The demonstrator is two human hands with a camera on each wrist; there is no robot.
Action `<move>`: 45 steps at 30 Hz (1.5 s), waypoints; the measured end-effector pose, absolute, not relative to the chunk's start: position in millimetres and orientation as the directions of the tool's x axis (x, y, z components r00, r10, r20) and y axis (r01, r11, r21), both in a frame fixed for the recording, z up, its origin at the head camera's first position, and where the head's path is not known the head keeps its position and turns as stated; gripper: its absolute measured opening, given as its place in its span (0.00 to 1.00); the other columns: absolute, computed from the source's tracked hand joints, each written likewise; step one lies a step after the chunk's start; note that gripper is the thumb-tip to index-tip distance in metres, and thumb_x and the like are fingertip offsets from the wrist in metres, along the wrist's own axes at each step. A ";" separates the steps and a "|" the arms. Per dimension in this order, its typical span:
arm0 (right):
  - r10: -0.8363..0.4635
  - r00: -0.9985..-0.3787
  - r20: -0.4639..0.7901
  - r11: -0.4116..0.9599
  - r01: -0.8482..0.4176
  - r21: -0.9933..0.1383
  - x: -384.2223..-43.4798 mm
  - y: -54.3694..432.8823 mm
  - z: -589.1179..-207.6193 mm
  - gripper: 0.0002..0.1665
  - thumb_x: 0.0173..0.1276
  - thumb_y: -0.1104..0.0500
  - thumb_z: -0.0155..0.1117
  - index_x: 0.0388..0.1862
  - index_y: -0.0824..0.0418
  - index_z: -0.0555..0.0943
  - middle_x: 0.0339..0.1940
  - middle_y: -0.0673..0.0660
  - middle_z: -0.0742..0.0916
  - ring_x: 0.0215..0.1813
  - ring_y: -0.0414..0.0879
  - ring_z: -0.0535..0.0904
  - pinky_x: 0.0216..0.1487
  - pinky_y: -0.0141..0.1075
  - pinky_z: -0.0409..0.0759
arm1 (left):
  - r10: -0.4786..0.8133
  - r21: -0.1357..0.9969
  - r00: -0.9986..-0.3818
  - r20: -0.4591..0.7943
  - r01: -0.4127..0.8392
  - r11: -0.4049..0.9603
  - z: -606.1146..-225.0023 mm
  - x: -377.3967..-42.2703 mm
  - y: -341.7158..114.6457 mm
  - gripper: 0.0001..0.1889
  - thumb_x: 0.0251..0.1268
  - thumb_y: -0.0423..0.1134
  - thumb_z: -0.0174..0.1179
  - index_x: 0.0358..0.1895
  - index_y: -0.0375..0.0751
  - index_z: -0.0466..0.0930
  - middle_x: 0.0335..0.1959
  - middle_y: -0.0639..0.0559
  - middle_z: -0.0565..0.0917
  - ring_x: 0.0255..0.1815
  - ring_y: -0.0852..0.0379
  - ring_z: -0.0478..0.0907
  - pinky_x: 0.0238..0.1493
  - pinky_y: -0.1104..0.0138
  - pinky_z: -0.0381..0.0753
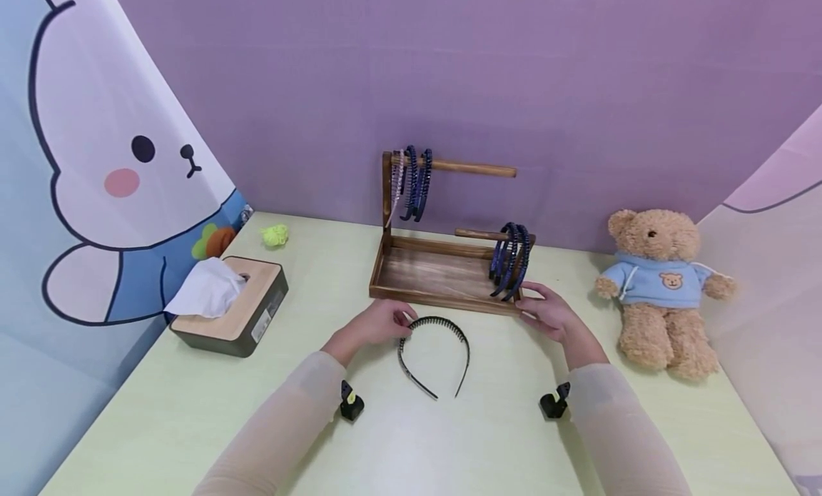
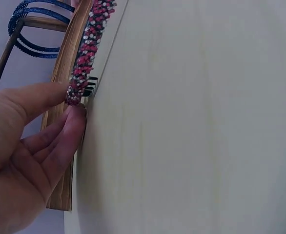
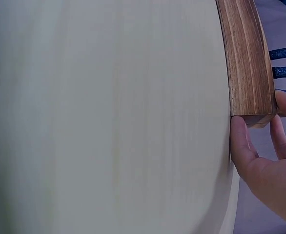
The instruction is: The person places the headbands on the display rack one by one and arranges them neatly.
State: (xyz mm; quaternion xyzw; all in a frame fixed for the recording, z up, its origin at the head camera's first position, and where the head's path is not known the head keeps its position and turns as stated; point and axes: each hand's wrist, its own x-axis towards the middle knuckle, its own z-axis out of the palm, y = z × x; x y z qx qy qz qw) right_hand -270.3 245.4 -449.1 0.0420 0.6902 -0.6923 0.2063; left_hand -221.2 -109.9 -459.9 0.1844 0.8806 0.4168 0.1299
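Note:
My left hand [image 1: 379,322] pinches a toothed headband [image 1: 443,320] by its upper left side, between thumb and fingers. Pink-red and white beads cover this headband [image 2: 88,48] in the left wrist view; its two ends point toward me. Behind it stands a brown wooden rack [image 1: 443,305] with two bars above a shallow tray. At the rack's front right corner, my right hand [image 1: 551,314] grips the wood, thumb on top and fingers against the side. A pale pink headband [image 1: 399,178] and dark blue headbands [image 1: 424,185] hang on the upper bar. Several blue headbands [image 1: 514,260] hang on the lower bar.
To the left stands a tissue box [image 1: 260,282] with a tissue sticking out, and a small yellow-green ball-like thing [image 1: 275,235] lies behind it. A teddy bear [image 1: 661,282] in a blue hoodie sits at the right. A purple curtain [image 1: 308,125] hangs behind the table.

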 end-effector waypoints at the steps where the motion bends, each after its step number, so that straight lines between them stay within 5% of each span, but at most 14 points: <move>1: -0.231 -0.911 -0.341 0.037 0.342 -0.939 -270.2 245.4 -448.8 0.37 0.73 0.70 0.54 0.76 0.65 0.51 0.54 0.57 0.75 0.46 0.39 0.77 0.65 0.43 0.69 | 0.433 0.783 -0.898 -0.076 0.215 0.583 -459.8 -221.3 -109.3 0.12 0.59 0.27 0.66 0.47 0.36 0.83 0.33 0.53 0.82 0.34 0.58 0.79 0.37 0.67 0.80; 16: -0.240 -0.914 -0.327 0.030 0.330 -0.944 -271.1 246.4 -452.0 0.37 0.73 0.70 0.54 0.75 0.66 0.51 0.54 0.58 0.75 0.46 0.39 0.77 0.64 0.42 0.71 | 0.438 0.858 -0.896 -0.073 0.168 0.485 -457.0 -221.8 -113.5 0.12 0.63 0.26 0.60 0.49 0.36 0.82 0.37 0.49 0.81 0.37 0.56 0.78 0.34 0.67 0.81; 33: -0.234 -0.913 -0.335 0.032 0.337 -0.941 -269.5 245.5 -449.0 0.37 0.73 0.70 0.54 0.75 0.66 0.52 0.52 0.57 0.76 0.46 0.39 0.77 0.63 0.42 0.71 | 0.485 0.965 -0.859 -0.163 -0.036 0.260 -454.7 -221.8 -115.5 0.14 0.63 0.26 0.61 0.52 0.29 0.78 0.42 0.41 0.78 0.35 0.52 0.81 0.42 0.61 0.84; 45: -0.237 -0.914 -0.329 0.032 0.331 -0.943 -270.3 245.8 -450.7 0.37 0.73 0.70 0.55 0.76 0.66 0.51 0.49 0.53 0.79 0.45 0.37 0.78 0.58 0.37 0.75 | 0.564 0.977 -0.812 -0.148 -0.032 0.210 -438.7 -216.5 -110.3 0.21 0.60 0.26 0.65 0.57 0.27 0.74 0.53 0.34 0.78 0.48 0.49 0.80 0.51 0.60 0.80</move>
